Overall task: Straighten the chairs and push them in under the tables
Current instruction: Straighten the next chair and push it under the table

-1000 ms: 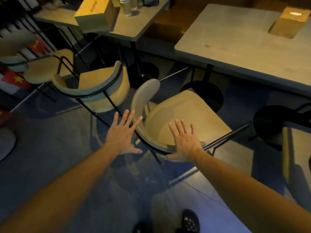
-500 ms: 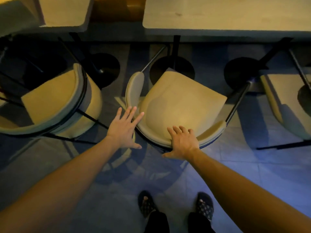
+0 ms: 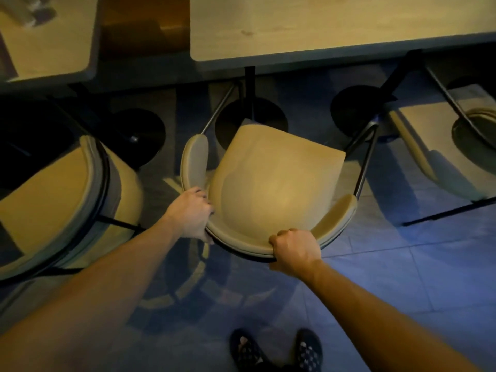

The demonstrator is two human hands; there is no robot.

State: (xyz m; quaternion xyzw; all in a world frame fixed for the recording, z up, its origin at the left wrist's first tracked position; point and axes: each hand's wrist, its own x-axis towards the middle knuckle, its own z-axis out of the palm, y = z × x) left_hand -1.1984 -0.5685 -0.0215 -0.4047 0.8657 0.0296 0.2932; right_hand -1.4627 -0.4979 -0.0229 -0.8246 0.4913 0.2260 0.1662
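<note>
Both my hands are on the curved backrest (image 3: 241, 245) of the middle chair (image 3: 271, 183). My left hand (image 3: 192, 216) wraps its fingers (image 3: 205, 200) over the rim where the backrest bends toward the chair's left arm, and my right hand (image 3: 294, 248) is clenched around the rim at the rear, knuckles up. The chair sits skewed to the bench (image 3: 308, 25), its seat corner pointing at the black round base (image 3: 251, 122) of the bench's post; the seat lies short of the bench edge, not under it. Left of this chair another chair (image 3: 61, 200) stands close by, in front of a second bench (image 3: 51, 44). Right of the middle chair a third chair (image 3: 440, 146) stands apart from it, near the first bench's far post. My shoes (image 3: 276, 350) are on the tiled floor (image 3: 402, 277) just behind the middle chair.
</note>
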